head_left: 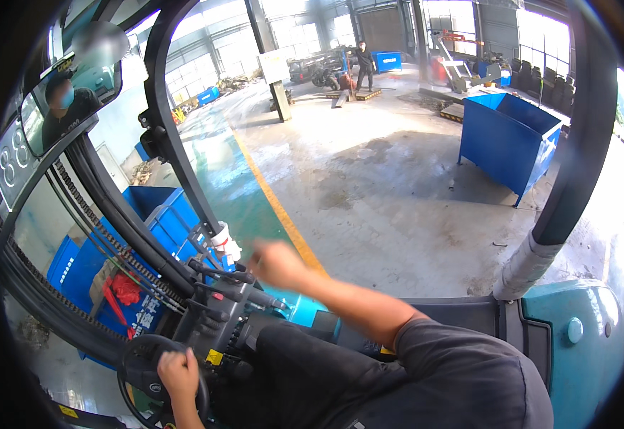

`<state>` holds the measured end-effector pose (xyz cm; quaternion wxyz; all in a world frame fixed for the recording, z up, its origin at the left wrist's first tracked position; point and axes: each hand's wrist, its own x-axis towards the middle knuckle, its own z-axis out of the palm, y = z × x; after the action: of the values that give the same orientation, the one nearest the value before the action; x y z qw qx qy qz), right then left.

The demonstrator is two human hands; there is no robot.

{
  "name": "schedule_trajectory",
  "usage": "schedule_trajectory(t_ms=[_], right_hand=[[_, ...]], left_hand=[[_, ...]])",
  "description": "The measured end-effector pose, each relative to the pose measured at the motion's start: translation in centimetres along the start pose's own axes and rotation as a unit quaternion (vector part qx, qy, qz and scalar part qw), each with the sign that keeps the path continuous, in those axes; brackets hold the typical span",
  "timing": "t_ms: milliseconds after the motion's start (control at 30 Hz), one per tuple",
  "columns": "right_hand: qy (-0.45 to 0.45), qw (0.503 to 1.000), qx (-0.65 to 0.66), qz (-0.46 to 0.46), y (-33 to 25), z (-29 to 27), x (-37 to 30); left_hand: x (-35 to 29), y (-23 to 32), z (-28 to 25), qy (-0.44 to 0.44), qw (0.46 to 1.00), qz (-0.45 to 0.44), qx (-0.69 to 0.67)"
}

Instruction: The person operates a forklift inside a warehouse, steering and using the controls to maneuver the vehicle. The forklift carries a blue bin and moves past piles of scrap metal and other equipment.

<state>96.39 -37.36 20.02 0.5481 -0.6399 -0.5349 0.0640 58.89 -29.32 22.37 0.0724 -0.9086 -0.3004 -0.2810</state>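
Observation:
My left hand (179, 373) is closed at the black steering wheel (127, 382), on the side toward me. Its fingers curl down and its thumb points up. My right arm reaches across to the control levers (215, 272) on the dark console (219, 307) of the forklift. Just right of those levers my right hand (277, 264) is raised with its fingers bent. It is smeared by motion, and whether it touches a lever cannot be made out. A white wrapped bundle (224, 243) sits at the foot of the front pillar, beyond the levers.
Beyond the mast chains (90, 222) stand blue metal bins (169, 222) with a red cloth-like item (124, 288). Another blue bin (505, 139) is on the floor at the right. A person (364, 66) stands far off near machinery. A yellow line (272, 196) crosses the floor.

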Motion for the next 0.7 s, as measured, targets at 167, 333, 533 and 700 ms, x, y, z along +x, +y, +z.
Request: schedule_trajectory(t_ms=[167,333,533,700], right_hand=[[-0.057,0.983,-0.017,-0.175,-2.5,15.3,-6.2],[-0.12,0.962,-0.168,-0.18,-3.6,19.8,-7.1],[-0.154,0.923,-0.345,-0.069,-4.1,21.1,-5.4],[-0.201,0.896,-0.392,-0.063,-5.7,24.0,-2.2]], left_hand=[[5.8,-10.5,0.2,0.042,0.965,-0.196,0.167],[-0.9,-17.9,-8.6,0.051,0.932,-0.287,0.217],[-12.5,-4.7,-11.0,0.065,0.888,-0.419,0.18],[-6.0,3.2,-4.5,0.075,0.989,-0.099,0.082]])
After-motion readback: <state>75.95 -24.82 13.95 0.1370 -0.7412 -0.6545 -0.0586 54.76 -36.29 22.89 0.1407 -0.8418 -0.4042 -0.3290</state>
